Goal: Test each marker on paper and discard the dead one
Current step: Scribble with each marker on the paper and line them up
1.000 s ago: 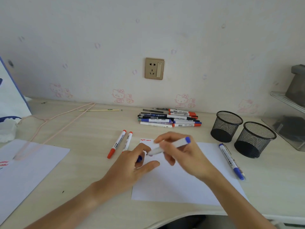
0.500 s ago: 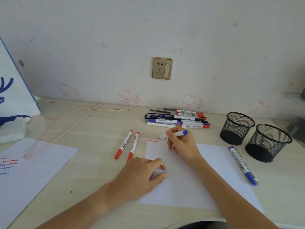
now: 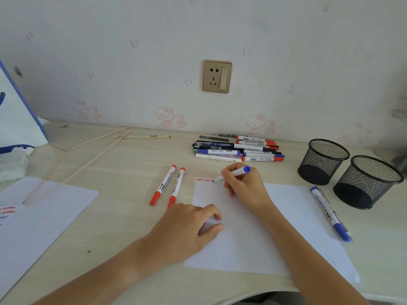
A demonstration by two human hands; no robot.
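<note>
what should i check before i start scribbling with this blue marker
1. Cap off, tip bare on the blue marker: ok.
2. Tip meets the paper beside the red squiggles: ok.
3. Right hand grips the barrel: ok.
4. Left hand pins the sheet: ok.
5. Cap kept in left hand: cannot tell.
6. Blank space right of the tip: ok.
</note>
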